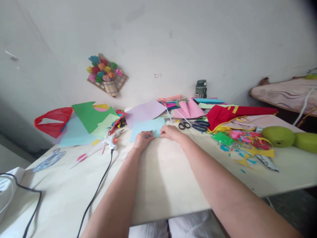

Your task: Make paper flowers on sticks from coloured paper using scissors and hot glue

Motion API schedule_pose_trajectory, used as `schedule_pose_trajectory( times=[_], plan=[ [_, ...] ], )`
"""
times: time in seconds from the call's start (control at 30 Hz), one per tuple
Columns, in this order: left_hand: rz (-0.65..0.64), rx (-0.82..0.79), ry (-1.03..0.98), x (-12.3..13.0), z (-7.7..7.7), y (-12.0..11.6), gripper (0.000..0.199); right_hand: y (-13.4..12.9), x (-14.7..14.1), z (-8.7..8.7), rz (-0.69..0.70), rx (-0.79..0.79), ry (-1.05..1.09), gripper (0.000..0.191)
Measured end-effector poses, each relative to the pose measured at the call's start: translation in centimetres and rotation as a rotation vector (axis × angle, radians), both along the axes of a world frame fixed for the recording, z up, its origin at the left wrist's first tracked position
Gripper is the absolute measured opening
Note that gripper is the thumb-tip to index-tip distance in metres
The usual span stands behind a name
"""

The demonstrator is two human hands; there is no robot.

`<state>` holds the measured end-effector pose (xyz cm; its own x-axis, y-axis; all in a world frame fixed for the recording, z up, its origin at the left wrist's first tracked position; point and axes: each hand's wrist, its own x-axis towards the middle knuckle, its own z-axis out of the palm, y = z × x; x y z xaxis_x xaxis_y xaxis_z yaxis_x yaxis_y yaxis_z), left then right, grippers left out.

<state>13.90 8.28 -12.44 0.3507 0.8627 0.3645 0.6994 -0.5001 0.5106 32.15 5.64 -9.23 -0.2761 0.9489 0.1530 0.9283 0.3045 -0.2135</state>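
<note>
Two grips at near edge of blue paper (148, 126): right hand (170, 132) pinching, left hand (143, 140) unclear.

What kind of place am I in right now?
Likely a room with a craft table, judging by the white glue gun, the black-handled scissors and the light blue sheet at center.

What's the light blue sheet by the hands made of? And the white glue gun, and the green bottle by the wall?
The light blue sheet looks like matt paper or thin card: it's thin, straight-edged and not shiny. The glue gun seems to be plastic, since its white body looks smooth and moulded. The green bottle is probably plastic too, but it's too blurry to rule out glass.
</note>
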Motion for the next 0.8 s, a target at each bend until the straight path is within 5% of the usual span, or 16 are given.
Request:
schedule_pose_trajectory(
  times=[0.43,0.8],
  plan=[
    [0.011,-0.048,0.116,0.0,-0.1,1.2,0.02,0.1,0.8,0.0,-0.152,-0.106,0.058,0.022],
    [0.104,-0.038,0.241,0.4,0.0,0.9,0.023,0.9,1.9,-0.1,-0.148,-0.21,-0.01,0.022]
  ],
)
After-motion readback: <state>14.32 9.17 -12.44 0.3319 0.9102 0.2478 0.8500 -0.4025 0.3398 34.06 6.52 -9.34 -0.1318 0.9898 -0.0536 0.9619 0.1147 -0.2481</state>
